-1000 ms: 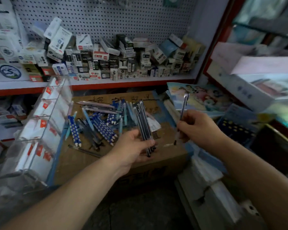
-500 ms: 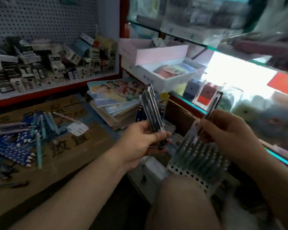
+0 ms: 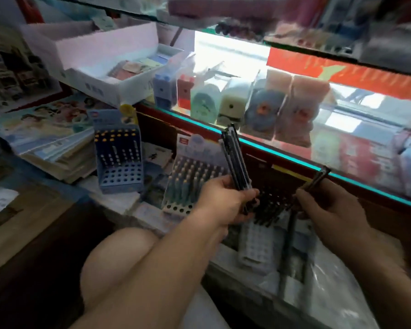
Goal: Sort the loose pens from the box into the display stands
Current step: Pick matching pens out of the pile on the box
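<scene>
Dim, motion-blurred wide-angle view; bright glare from the lit glass showcase (image 3: 226,55) behind.

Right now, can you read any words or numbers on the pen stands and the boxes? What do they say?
No text can be read; the picture is too blurred.
On the blue display stand: a small red logo at the top corner, unreadable.
On the pale display stand: a small red logo at the top, unreadable.
On the white box: dark characters on its side, unreadable.
On the red banner: pale marks, unreadable.

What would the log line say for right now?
left hand: grips pen bundle | right hand: pinches single pen | display stand: partly filled
</scene>
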`<state>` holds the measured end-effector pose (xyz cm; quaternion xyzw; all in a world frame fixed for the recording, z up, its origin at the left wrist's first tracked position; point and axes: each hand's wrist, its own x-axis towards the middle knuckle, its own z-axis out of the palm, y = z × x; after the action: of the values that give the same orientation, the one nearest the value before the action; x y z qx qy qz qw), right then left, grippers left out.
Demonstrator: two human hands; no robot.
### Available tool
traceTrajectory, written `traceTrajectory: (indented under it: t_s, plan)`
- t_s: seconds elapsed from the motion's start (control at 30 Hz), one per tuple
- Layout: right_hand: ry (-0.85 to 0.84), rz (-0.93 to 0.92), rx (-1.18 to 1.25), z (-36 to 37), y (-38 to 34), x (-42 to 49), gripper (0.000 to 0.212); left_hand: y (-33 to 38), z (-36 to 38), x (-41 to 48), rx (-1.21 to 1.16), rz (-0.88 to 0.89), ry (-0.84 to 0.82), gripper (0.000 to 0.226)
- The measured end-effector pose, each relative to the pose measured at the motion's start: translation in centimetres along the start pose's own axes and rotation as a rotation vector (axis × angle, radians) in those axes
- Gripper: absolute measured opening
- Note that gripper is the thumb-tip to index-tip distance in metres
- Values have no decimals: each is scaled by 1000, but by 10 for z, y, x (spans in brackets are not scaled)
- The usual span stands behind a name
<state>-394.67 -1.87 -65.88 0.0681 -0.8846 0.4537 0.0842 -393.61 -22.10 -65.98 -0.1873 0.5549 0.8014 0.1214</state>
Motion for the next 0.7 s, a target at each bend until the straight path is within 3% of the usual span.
traceTrajectory:
  t_s: [0.13,0.33,0.7]
  plan:
    - [44,37,-58,7,20,-7,18,-36,8,6,7,-56,128,15]
    - [38,-2,-54,21,24,-9,14,-53,1,7,99,-132,109,17]
    - [-161,-96,-240,44,29,12,12,-62,-3,2,148,-141,158,14]
